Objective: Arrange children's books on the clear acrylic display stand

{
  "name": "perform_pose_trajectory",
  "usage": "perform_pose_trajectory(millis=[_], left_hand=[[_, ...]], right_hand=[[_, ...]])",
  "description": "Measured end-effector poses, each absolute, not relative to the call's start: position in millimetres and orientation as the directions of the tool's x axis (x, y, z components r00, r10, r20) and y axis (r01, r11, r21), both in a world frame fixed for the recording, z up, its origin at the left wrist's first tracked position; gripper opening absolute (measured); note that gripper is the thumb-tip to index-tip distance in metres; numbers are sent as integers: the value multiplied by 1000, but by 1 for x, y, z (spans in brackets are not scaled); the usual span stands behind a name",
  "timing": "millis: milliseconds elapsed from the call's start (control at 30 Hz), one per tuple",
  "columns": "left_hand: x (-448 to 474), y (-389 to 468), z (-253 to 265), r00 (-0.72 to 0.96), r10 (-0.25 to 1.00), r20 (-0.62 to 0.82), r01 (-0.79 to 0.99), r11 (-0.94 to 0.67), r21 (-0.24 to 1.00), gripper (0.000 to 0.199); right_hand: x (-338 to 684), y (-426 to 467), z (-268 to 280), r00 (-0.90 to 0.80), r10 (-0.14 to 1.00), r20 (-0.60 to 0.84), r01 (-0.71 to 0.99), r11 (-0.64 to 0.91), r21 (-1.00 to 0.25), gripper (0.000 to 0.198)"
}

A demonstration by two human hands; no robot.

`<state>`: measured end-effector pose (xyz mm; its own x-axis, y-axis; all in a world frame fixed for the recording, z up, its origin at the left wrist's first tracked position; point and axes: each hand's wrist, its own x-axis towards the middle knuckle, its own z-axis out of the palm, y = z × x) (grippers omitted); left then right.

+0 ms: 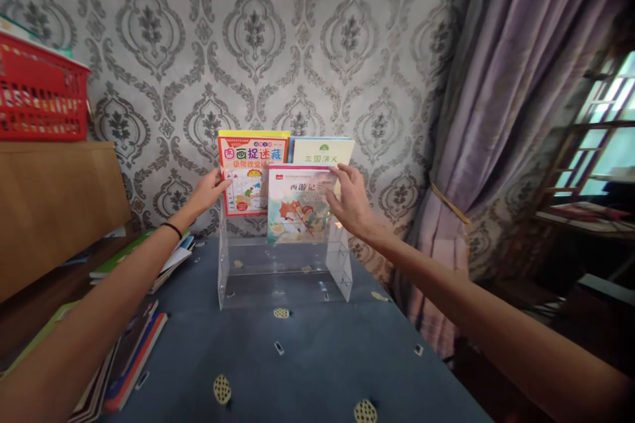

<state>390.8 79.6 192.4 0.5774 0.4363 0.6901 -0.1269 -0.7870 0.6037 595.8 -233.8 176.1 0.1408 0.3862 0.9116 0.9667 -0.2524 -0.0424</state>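
Observation:
A clear acrylic book rack stands on the table with books in its tiers. My right hand pinches the upper right corner of a pale illustrated book with a pink top edge, in the front of the upper tiers. At the left edge of a red picture book, my left hand is closed, its thumb over the front cover; the finger ends behind are hidden. Behind the pale book, a light green book leans upright, its lower part covered.
Stacked books and more books lie along the table's left side. A wooden cabinet carries a red plastic basket. Patterned wallpaper is behind the rack; a purple curtain hangs at right, beside the blue tablecloth.

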Motion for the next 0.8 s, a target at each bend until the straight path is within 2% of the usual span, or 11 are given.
perform_pose_trajectory(millis=[133,233,333,433,533,667,800], left_hand=[[375,64,186,433,501,749,-31,-822,568,33],[366,37,180,408,398,821,31,-905,424,20],[370,9,174,596,248,763,14,-954,299,16],[387,-7,169,729,242,641,32,-947,321,23],[407,-12,162,758,267,596,61,-938,342,24],[427,-14,153,766,298,570,103,-932,348,11],[434,-14,148,746,324,581,139,-930,340,8]], right_hand=[[601,-237,170,195,339,920,962,-249,-113,60],[608,-235,165,343,339,876,934,-223,-279,64],[614,-232,160,564,455,689,805,-116,-582,57],[616,-230,154,677,606,418,571,-73,-818,43],[615,-232,149,706,647,289,470,-121,-875,33],[614,-231,145,700,675,234,439,-147,-887,26],[616,-226,146,713,663,229,440,-169,-882,18]])
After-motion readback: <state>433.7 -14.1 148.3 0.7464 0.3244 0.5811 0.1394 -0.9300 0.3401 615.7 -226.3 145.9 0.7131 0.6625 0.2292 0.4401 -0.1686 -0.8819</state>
